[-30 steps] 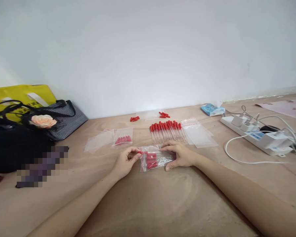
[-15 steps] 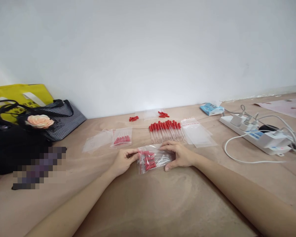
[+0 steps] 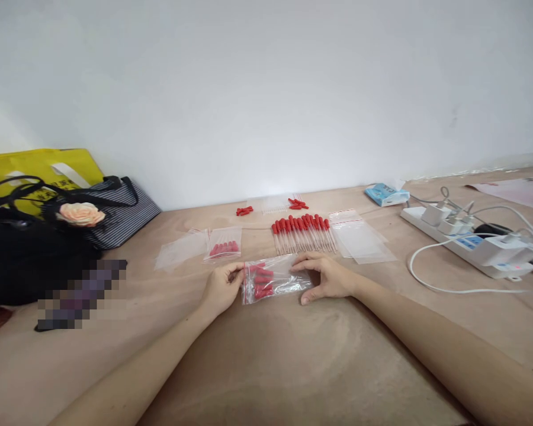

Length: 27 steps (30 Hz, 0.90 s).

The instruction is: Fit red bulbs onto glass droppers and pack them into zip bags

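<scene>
1. The left hand's (image 3: pixel 222 290) grip is together, thumb and fingertips pinching the upper mouth corner of a clear plastic zip bag with red-lined edge (image 3: pixel 288 284).
2. The right hand (image 3: pixel 331 278) spreads its thumb and fingers apart around the bag's far end, steadying it on the pale-brown wooden worktop (image 3: pixel 337 361).
3. Inside lie slim red bulb-shaped tops (image 3: pixel 263 274), towards the mouth.
4. The step in hand seems to be settling these inside at the mouth; whether it is sealed I cannot tell. The next move likely calls for flattening the strip and pressing along it.
5. Beyond, a row of red-topped clear droppers (image 3: pixel 302 228) lies between a filled clear bag (image 3: pixel 224 232) and flat clear bags (image 3: pixel 364 239).
</scene>
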### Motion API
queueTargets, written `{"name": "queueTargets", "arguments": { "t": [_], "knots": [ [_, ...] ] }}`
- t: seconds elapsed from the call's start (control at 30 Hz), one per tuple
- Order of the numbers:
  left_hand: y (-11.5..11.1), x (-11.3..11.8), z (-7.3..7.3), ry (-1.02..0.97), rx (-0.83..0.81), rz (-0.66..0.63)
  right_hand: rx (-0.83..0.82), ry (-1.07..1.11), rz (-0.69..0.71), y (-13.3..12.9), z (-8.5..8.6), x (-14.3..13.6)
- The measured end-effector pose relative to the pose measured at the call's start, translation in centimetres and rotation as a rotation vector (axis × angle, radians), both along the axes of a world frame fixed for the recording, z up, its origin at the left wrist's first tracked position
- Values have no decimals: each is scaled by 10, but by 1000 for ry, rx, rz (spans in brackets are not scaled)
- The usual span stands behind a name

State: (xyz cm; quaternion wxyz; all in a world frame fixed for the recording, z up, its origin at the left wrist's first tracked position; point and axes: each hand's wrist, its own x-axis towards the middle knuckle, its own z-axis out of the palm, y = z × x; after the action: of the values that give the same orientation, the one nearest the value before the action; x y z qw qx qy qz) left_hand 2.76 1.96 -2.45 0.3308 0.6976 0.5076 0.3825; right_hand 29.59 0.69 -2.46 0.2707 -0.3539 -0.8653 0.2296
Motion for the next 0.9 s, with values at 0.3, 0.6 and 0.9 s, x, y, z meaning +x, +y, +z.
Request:
{"name": "queueTargets", "arguments": {
  "t": [0.3,0.6,0.9],
  "knots": [
    [-3,0,9,-9,-125,-87,30,-29,-3,3,-5,2],
    [-8,4,23,268,21,-303,67,-23,23,2,-6,1],
    [-8,10,20,268,105,-350,85,-9,28,3,-7,0]
  ]
}}
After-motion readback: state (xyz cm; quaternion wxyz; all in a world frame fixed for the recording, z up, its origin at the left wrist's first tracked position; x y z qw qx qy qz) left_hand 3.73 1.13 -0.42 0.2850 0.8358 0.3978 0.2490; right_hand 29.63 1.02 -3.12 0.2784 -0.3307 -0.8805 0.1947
